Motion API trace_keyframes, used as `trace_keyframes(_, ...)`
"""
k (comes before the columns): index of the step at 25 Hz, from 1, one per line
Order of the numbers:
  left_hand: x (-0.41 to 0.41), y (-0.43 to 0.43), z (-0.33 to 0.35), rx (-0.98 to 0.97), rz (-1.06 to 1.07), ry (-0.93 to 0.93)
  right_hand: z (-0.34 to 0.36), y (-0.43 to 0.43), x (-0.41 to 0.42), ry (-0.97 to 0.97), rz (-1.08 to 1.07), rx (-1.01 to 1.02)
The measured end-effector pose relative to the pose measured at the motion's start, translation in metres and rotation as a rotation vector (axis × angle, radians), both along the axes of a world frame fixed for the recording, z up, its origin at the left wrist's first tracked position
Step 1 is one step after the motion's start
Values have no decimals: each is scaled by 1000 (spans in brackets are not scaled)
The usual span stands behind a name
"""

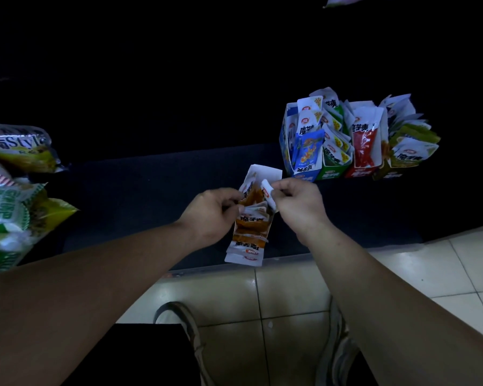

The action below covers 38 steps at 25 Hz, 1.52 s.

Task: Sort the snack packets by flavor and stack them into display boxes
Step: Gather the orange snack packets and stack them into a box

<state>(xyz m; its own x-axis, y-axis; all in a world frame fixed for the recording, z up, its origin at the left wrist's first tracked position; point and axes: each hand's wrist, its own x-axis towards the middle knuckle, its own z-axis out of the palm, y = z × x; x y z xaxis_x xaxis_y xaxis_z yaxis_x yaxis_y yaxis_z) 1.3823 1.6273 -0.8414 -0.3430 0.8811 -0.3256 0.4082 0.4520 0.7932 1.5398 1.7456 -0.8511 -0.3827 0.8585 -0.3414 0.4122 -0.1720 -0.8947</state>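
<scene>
Our left grip [209,215] curls around the orange packets [250,232] to hold one flavor together, while our right grip [296,203] pinches a white-ended packet [267,190], probably to align it.

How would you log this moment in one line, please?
left hand: grips orange packets; right hand: pinches top packet; display boxes: filled

Four display boxes [304,175], two hands [209,215], one orange packet bundle [248,238].
</scene>
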Motion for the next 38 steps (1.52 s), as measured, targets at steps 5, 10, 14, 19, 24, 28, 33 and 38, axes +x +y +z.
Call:
trace_keyframes(5,3,-1,4,-57,-35,14,28,20,-9,-27,170,201)
trace_keyframes(10,2,-2,8,-24,-11,87,45,39,-12,-77,326,329)
trace_keyframes(14,0,1,10,-38,38,23,51,41,-19,-68,331,381)
trace_keyframes(19,0,0,7,1,37,89,40,29,-18,-62,371,204)
trace_keyframes(24,1,0,4,140,-43,205,19,6,-19,-100,398,16)
trace_keyframes(28,1,-5,-1,108,-74,236,20,17,-21,-32,132,56)
trace_keyframes(33,-2,-10,-5,140,-126,304,12,23,-32,-189,465,237)
trace_keyframes(38,-5,-9,-4,93,-97,230,0,26,-24,-262,414,335)
